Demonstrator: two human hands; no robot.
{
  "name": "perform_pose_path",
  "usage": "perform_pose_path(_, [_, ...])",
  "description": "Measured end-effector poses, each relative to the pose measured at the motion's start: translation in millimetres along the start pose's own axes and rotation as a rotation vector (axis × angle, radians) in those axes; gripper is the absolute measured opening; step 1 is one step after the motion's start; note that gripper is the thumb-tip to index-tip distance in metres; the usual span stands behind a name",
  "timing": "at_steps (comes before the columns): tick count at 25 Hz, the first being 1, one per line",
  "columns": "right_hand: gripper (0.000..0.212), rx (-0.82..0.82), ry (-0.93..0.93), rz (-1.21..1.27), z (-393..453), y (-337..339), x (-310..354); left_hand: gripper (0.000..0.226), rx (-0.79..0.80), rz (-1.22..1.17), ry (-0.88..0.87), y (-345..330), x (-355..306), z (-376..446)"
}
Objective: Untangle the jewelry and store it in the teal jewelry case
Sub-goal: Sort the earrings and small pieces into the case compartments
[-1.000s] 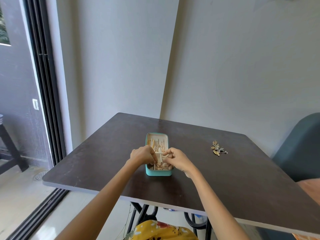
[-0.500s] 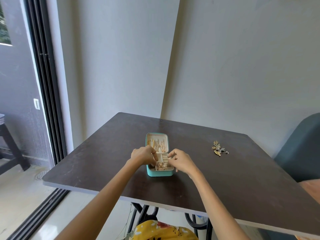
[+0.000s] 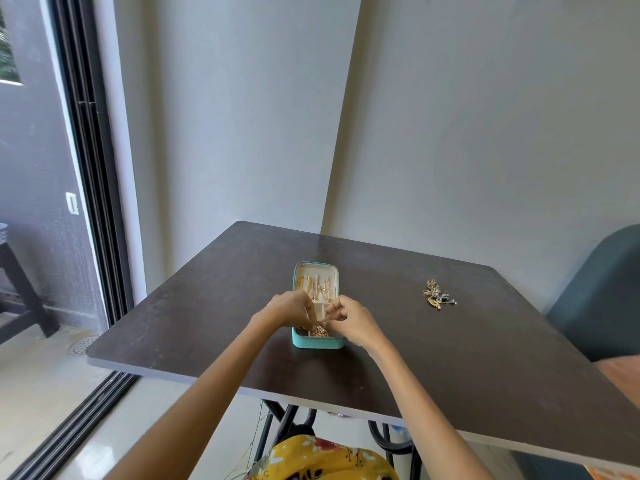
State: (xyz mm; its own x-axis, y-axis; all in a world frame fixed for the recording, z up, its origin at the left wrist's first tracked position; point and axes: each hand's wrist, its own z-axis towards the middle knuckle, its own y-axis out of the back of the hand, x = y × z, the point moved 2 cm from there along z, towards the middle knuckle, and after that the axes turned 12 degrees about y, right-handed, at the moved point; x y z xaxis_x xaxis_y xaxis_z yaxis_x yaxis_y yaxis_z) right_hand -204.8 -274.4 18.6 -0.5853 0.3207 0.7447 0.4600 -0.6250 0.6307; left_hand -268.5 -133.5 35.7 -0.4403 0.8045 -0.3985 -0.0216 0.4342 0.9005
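Note:
The teal jewelry case (image 3: 318,342) lies open in the middle of the dark table (image 3: 450,358), its cream lid panel holding several gold pieces (image 3: 316,285). My left hand (image 3: 286,310) and my right hand (image 3: 350,320) meet over the case's front compartment, fingertips pinched together on a small gold ornament (image 3: 319,330) that sits at the front of the case. Exactly which fingers hold it is too small to tell. A tangled cluster of gold and dark jewelry (image 3: 437,294) lies on the table to the right, apart from both hands.
A teal chair back (image 3: 602,292) stands at the table's right edge. A sliding glass door frame (image 3: 86,168) runs along the left. The wall meets the table's far edge. My yellow floral clothing (image 3: 322,459) shows below the near edge.
Both hands stayed over the case's front. My right hand's fingers shifted slightly toward the left hand, pinching closer above the gold ornament. The loose jewelry on the right has not moved.

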Motion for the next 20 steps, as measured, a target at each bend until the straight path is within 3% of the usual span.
perform_pose_path(6, [0.022,0.041,0.015,0.056,-1,4,-4,0.012,-0.004,-0.119,0.019,3,3,3])
perform_pose_path(9, [0.016,0.024,0.037,0.053,1,8,-3,0.015,-0.082,-0.097,0.03,3,-4,3])
perform_pose_path(14, [0.005,-0.25,0.035,0.118,2,44,-17,0.02,-0.302,-0.105,-0.071,7,-54,4])
perform_pose_path(18, [0.014,-0.454,-0.044,0.077,-3,80,-61,0.024,-0.272,-0.196,-0.144,-17,-124,22])
perform_pose_path(20, [0.013,-0.561,-0.126,0.027,-7,100,-87,0.023,-0.204,-0.367,-0.135,-42,-154,37])
